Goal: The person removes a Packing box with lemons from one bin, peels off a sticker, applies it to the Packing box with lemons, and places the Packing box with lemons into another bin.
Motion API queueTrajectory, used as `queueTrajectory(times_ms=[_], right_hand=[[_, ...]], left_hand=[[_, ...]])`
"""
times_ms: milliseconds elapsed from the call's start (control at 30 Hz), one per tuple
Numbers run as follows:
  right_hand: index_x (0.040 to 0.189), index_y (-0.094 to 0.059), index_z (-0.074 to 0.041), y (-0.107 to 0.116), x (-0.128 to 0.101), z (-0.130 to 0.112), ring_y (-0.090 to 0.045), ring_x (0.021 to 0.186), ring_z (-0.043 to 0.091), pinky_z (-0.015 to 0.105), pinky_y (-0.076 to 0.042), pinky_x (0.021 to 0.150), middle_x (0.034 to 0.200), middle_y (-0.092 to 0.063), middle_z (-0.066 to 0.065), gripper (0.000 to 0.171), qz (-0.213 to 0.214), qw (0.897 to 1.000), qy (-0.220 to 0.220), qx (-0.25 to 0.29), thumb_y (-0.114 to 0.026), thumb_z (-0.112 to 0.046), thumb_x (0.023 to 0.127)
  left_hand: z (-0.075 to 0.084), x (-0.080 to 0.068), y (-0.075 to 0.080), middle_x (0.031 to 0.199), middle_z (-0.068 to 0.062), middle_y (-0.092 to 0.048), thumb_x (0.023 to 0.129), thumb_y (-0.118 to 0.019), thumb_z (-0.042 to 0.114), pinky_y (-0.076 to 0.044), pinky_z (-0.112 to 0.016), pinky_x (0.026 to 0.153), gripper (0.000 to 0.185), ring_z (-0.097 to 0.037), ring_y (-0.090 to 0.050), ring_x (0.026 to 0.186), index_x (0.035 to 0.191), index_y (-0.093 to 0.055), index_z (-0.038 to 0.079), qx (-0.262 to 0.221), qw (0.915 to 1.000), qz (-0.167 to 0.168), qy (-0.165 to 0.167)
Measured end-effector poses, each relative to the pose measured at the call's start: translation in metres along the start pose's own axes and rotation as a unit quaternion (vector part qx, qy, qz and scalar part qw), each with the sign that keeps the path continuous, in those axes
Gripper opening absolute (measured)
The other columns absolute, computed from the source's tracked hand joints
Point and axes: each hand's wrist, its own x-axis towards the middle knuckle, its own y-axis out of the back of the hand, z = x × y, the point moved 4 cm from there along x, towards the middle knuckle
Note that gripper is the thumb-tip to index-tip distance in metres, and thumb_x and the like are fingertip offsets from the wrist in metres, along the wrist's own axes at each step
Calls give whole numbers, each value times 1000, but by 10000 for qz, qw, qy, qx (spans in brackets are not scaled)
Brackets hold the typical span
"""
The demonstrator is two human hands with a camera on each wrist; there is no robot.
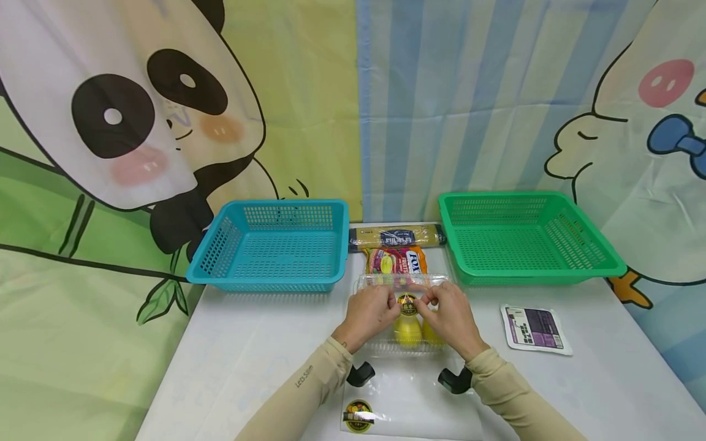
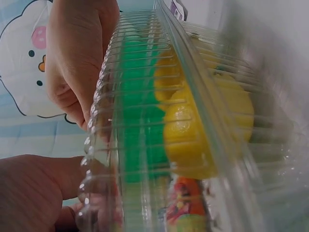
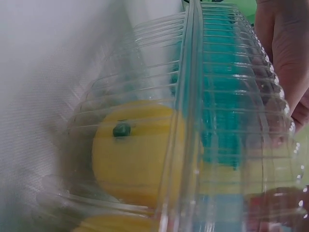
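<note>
A blue basket sits at the counter's left. At centre, the left hand and right hand each pinch the lid of a clear clamshell box of lemons with curled fingers. A green basket and a purple-labelled packet lie right.

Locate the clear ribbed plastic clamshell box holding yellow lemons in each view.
Head: clear ribbed plastic clamshell box at centre bottom, between both hands.
Left wrist: fills the frame's middle and right, lemons inside.
Right wrist: fills the frame, one lemon at lower left.
Shared landmark: the yellow lemons.
</note>
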Motion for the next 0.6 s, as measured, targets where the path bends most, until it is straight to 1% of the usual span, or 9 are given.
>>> queueTrajectory(times_ms=[300, 467, 600], right_hand=[[67, -65, -12, -2, -1, 0, -52, 77, 21, 35, -41, 71, 77, -60, 7, 22, -117, 9997, -155, -151, -79, -17, 84], [67, -65, -12, -3, -1, 1, -52, 77, 21, 35, -41, 71, 77, -59, 6, 23, -157, 9996, -150, -164, -79, -17, 85], [65, -64, -13, -3, -1, 1, -52, 77, 22, 36, -42, 72, 77, -60, 7, 25, -143, 9996, -128, -182, -80, -17, 84]], left_hand=[[1, 2, -2, 57, 8, -51, 86, -71, 17, -36, -25, 48, 26, -8, -46, 53, 65, -57, 20, 138, 9999, -28, -45], [0, 1, -3, 56, 8, -50, 87, -70, 17, -35, -24, 48, 28, -8, -45, 53, 63, -55, 19, 160, 9998, 1, -78], [-1, 1, -3, 58, 7, -51, 87, -70, 16, -35, -23, 48, 26, -8, -46, 54, 65, -57, 18, 145, 9998, 12, -123]])
